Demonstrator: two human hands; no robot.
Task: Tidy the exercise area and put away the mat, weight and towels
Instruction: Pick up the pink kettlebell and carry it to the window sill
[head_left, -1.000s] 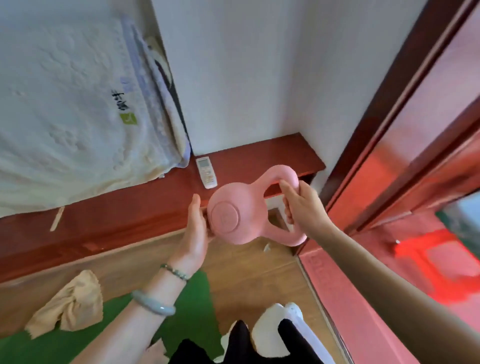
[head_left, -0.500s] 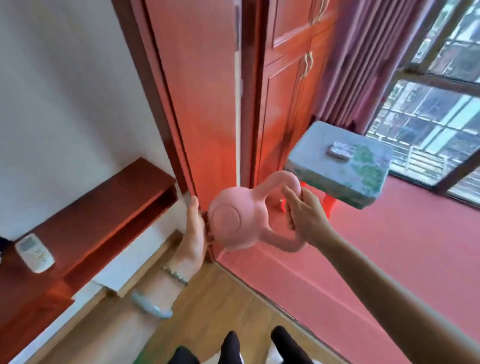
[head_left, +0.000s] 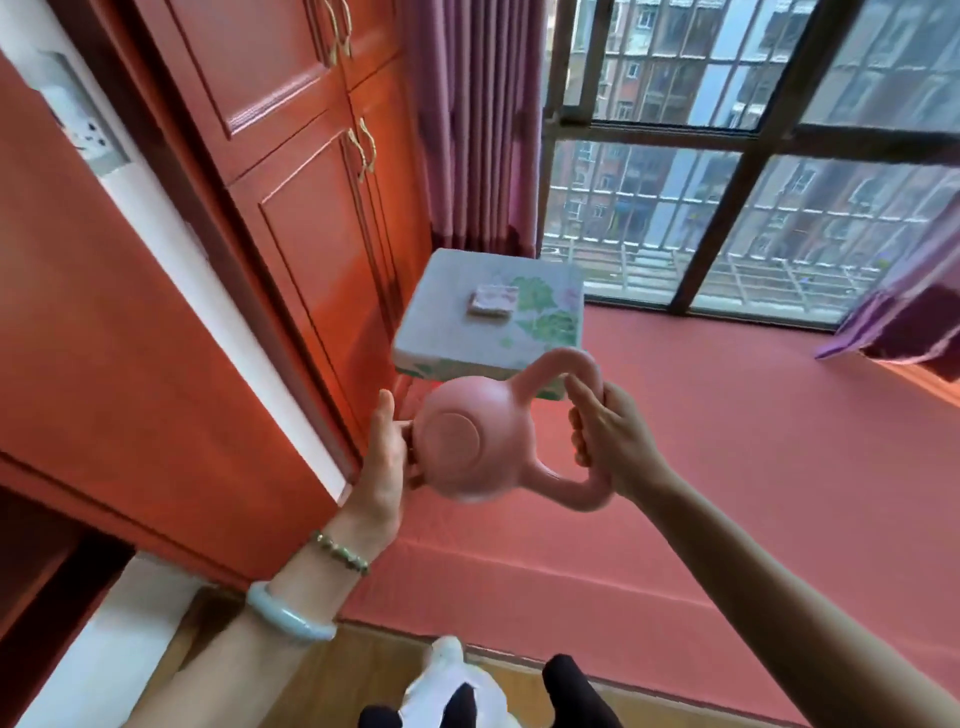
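Red carpeted platform (head_left: 753, 467) beneath a barred window (head_left: 727, 156), with the pink kettlebell (head_left: 475, 439) held in the air in front of it, above the platform's near edge. Kettlebell: tipped on its side, flat round base facing the camera, looped handle pointing to the right. Right hand (head_left: 613, 441): closed around the handle loop, fingers wrapped through it, thumb lying along the top of the loop. Left hand (head_left: 387, 457): open, palm pressed against the left side of the ball, fingers reaching round behind it and mostly hidden; thumb upright. Left wrist: a pale jade bangle (head_left: 288, 616) and a beaded bracelet (head_left: 340, 553). Behind the kettlebell, on the platform near its left edge: a low table (head_left: 441, 322) covered with a pale floral cloth, its near edge partly hidden by the kettlebell; a small flat patterned item (head_left: 491, 301), too blurred to identify, lies near the centre of the table top. Left of the table: a red wooden wardrobe (head_left: 311, 218) with panelled doors and brass handles. Between wardrobe and window: a purple curtain (head_left: 472, 124); a second curtain (head_left: 904, 312) hangs at the right edge. Bottom of the view: wooden floor (head_left: 332, 680) meeting the platform's front step, with the person's dark-clad legs and a white slipper (head_left: 452, 686)
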